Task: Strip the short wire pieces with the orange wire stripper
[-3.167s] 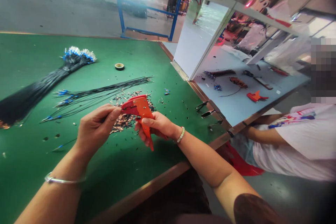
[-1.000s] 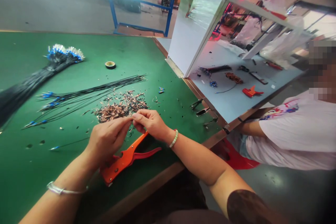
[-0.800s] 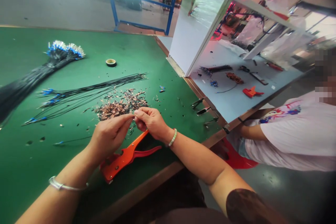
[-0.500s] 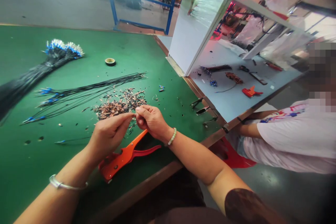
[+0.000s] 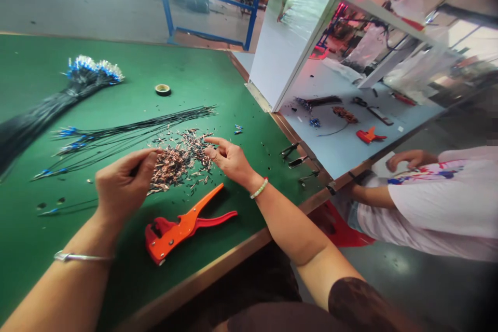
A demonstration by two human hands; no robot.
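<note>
My left hand (image 5: 120, 187) hovers over the green table (image 5: 202, 80), thumb and forefinger pinched on something too small to make out. My right hand (image 5: 230, 158) is at the right edge of a pile of small copper terminals (image 5: 175, 160). Its forefinger and thumb are stretched slightly apart with nothing visible between them. An orange wire-stripping tool (image 5: 182, 225) lies on the table below and between my hands, untouched. Loose black wires with blue ends (image 5: 128, 132) lie just beyond the pile.
A thick bundle of black wires (image 5: 50, 109) lies far left, and a small tape roll (image 5: 162, 90) further back. Metal clips (image 5: 295, 154) sit by the table's right edge. A person in a white shirt (image 5: 439, 197) sits right, beside a light-blue bench (image 5: 342, 153) with another orange tool (image 5: 369, 136).
The orange tool went from my right hand down onto the table. My hands then met in a pinch above it and have now drawn apart, left hand leftward, right hand toward the pile.
</note>
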